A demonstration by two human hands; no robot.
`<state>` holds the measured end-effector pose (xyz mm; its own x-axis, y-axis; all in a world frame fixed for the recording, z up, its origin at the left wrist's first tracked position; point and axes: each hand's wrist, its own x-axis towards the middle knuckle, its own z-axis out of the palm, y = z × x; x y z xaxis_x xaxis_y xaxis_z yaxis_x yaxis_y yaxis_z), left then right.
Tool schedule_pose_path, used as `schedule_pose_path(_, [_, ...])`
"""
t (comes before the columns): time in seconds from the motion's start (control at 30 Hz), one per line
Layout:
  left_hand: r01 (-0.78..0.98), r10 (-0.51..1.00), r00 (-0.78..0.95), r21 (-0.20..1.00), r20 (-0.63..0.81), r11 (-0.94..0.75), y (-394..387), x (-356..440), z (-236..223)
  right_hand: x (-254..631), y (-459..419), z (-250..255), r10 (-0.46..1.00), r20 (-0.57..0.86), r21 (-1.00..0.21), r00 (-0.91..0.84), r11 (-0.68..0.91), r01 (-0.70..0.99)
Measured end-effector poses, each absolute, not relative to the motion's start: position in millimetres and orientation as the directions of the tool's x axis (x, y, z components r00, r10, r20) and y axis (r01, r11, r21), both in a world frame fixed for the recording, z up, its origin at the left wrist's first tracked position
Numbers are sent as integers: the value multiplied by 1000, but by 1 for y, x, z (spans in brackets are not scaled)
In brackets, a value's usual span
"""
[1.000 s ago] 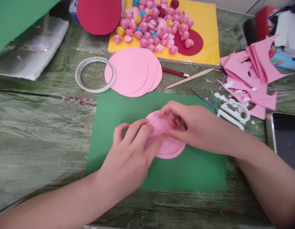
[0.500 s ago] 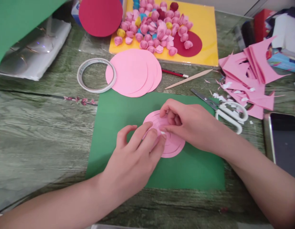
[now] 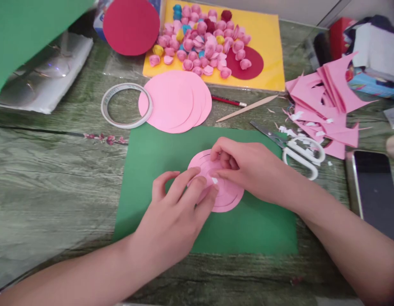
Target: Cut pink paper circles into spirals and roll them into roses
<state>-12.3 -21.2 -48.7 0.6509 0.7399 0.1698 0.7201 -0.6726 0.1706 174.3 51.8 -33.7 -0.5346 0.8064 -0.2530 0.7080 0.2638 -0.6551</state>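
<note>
A pink paper circle (image 3: 227,200) with curved spiral cuts lies on a green sheet (image 3: 158,148). My left hand (image 3: 178,208) bends over its left side, fingers curled down to the paper near the middle, the thumb hidden beneath. From the right, my right hand (image 3: 248,168) has thumb and forefinger pinched at the paper close to the centre, with the other fingers curled in. A small white piece (image 3: 215,180) shows between the two hands' fingertips.
Behind are a tape roll (image 3: 127,124), pink circles (image 3: 171,100), a pencil (image 3: 227,101), a pointed wooden stick (image 3: 248,108) and rolled paper pieces on a yellow pack (image 3: 273,51). White-handled scissors (image 3: 301,157), pink scraps (image 3: 331,97) and a phone (image 3: 374,187) lie right.
The view has shifted slightly, so everything sits a little further left and lower. My fingertips have parted a bit, showing more of the white piece. Both hands stay at the pink circle.
</note>
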Motion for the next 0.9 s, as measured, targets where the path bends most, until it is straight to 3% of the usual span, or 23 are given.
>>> schedule_pose_path(0.2, [666, 707, 680, 240, 192, -706, -19, -15, -51, 176, 52, -39, 808, -223, -666, -545, 282, 691])
schedule_pose_path(0.67, [721, 725, 670, 92, 160, -687, -17, -14, -46, 175, 52, -39, 789, -231, -665, -569, 298, 684])
schedule_pose_path(0.9, [723, 728, 671, 92, 145, -685, -19, -14, -45, 177, 54, -36, 754, -245, -662, -610, 329, 673])
